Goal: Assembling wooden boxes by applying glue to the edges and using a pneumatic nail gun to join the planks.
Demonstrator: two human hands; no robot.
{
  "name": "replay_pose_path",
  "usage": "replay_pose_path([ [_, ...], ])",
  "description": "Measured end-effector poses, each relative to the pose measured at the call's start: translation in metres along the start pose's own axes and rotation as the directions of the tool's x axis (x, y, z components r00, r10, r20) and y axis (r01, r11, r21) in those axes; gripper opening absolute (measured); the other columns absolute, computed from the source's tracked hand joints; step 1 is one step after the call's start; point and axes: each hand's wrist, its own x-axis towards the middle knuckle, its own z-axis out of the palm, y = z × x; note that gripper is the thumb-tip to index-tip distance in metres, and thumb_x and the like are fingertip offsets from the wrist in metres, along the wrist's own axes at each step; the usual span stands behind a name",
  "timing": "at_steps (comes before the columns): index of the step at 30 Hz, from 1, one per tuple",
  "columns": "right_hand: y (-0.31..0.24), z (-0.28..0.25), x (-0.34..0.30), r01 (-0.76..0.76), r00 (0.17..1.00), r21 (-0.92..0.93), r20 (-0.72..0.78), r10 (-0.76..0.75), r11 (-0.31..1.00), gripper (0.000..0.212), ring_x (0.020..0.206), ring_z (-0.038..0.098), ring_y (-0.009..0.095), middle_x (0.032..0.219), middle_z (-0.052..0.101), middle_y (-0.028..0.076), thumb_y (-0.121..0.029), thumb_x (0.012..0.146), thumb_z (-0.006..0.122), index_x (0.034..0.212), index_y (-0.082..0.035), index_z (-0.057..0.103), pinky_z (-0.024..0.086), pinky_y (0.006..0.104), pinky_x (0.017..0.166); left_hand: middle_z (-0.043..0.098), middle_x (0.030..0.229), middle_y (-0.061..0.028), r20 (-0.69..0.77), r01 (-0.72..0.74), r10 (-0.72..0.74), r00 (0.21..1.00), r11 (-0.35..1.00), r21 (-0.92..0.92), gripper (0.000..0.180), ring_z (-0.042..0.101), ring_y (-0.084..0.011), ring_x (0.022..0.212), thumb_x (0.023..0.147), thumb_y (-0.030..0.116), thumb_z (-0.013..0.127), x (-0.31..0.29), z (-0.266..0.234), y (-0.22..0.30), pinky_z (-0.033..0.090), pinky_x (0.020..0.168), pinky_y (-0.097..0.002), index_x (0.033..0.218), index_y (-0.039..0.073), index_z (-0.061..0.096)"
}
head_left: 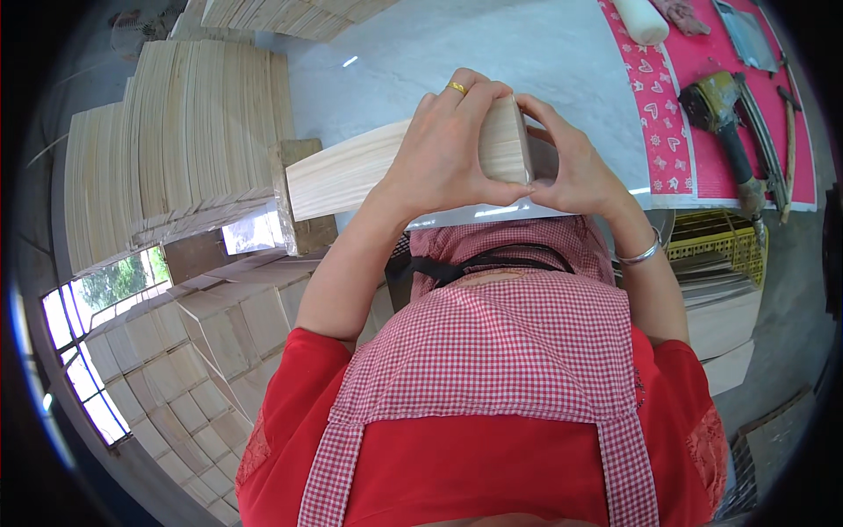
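Observation:
A long, pale wooden piece [342, 169] with a box-like end lies across the near part of the pale table [395, 53]. I cannot tell whether it is one box or several thin boards held together. My left hand [442, 145], with a gold ring, is closed over it near its right end, fingers on the far side and thumb on the near side. My right hand [575, 162] curves around the right end, thumb low and fingers at the far corner, gripping it. The piece's left end rests against a worn wooden block [307, 235] at the table's edge.
Tall stacks of thin wooden boards [202, 123] stand at the left, with piled wooden boxes [193, 395] below. On the pink cloth [676, 97] at right lie a nail gun [720, 105], a hammer [789, 140] and a white roll [643, 22]. A yellow basket [746, 246] sits lower right.

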Motion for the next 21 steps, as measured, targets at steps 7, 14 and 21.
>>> replay_pose_path([
  [7,-0.024,0.012,-0.024,0.094,0.983,-0.144,-0.141,-0.114,0.985,0.087,0.133,0.048,0.036,0.147,0.044,0.02,-0.003,0.068,0.07,0.149,-0.002,0.037,0.041,0.041,0.109,0.054,0.117,-0.014,0.013,0.013,-0.013,1.0,1.0,-0.009,0.087,0.056,-0.0338,0.103,0.051,0.036,0.088,0.002,0.002,-0.004,0.046,0.09,-0.0426,0.123,0.001,0.054],
  [14,-0.042,0.024,-0.062,0.076,0.99,-0.065,-0.114,-0.083,0.995,0.079,0.134,0.046,0.036,0.148,0.043,0.02,-0.004,0.071,0.071,0.146,-0.002,0.045,0.041,0.0404,0.109,0.054,0.118,-0.0141,0.017,-0.004,0.005,1.0,1.0,-0.019,0.088,0.057,-0.0332,0.103,0.05,0.036,0.089,0.004,0.0,-0.005,0.044,0.088,-0.042,0.123,0.001,0.053],
  [21,-0.04,0.026,-0.065,0.089,0.987,-0.087,-0.127,-0.099,0.992,0.074,0.131,0.048,0.035,0.146,0.045,0.02,-0.004,0.073,0.071,0.143,-0.002,0.048,0.041,0.0413,0.108,0.055,0.115,-0.0143,0.016,0.001,-0.001,1.0,1.0,-0.013,0.085,0.057,-0.0337,0.105,0.051,0.033,0.089,0.005,-0.001,-0.001,0.049,0.088,-0.0416,0.121,0.0,0.054],
])
